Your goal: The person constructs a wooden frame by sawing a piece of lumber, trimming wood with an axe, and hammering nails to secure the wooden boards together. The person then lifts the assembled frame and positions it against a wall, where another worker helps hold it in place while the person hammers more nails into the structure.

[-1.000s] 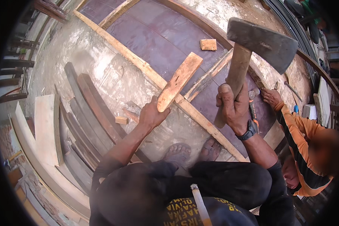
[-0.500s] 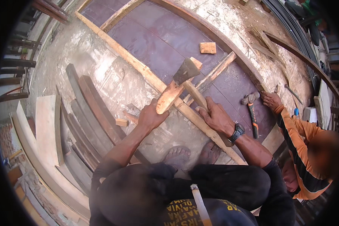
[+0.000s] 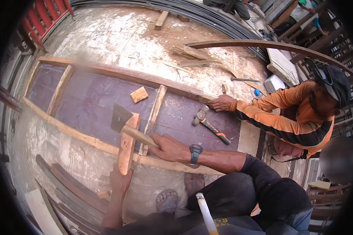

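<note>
My left hand (image 3: 120, 183) is closed around the near end of a short wooden piece (image 3: 128, 150) with a pale cut face. The piece stands at the near rail of a wooden frame (image 3: 82, 138). In my right hand (image 3: 171, 149) is the wooden handle of a hatchet (image 3: 140, 136). Its broad dark blade is just left of the piece's upper end; whether it touches the wood I cannot tell. Inside the frame, on a purplish-brown panel (image 3: 94, 96), lie a small wood block (image 3: 139, 94) and a hammer (image 3: 211, 126) with a black-and-orange handle.
A co-worker in an orange and black sleeve (image 3: 259, 113) rests a hand (image 3: 222, 103) at the frame's far right corner. Dark planks (image 3: 72, 184) lie at lower left. Long dark rods (image 3: 176, 13) cross the back. Another metal tool (image 3: 245, 79) lies beyond the frame.
The view has swung to the right, showing more of the co-worker. The hatchet blade has shifted from over the wooden piece to its left side. Both hands keep their holds.
</note>
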A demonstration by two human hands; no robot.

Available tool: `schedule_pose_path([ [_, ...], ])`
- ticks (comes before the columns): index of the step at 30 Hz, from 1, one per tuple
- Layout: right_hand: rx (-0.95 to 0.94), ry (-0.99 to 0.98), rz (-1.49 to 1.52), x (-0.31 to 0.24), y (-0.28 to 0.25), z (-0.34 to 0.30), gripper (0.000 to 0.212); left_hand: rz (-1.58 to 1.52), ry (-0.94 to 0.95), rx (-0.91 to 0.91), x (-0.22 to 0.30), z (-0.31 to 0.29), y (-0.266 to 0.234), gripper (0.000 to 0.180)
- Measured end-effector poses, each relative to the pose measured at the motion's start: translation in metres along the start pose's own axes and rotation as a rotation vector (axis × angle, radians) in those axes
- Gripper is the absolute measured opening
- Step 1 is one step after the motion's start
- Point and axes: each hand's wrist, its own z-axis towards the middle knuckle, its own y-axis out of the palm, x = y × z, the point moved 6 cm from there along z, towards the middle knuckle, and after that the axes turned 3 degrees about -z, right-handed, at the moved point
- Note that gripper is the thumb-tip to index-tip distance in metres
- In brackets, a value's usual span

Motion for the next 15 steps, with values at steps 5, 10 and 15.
schedule_pose_path([
  [5,0.292,-0.202,0.153,-0.038,-0.035,-0.02,0.039,0.048,-0.013,0.013,0.007,0.002,0.001,0.062],
  [10,-0.023,0.251,0.163,0.027,-0.009,-0.018,0.04,0.191,0.123,0.02,0.031,0.015,0.0,0.068],
  [15,0.308,-0.019,0.265,-0.039,-0.028,-0.022,0.038,0.126,-0.029,-0.059,0.002,0.0,-0.014,0.076],
])
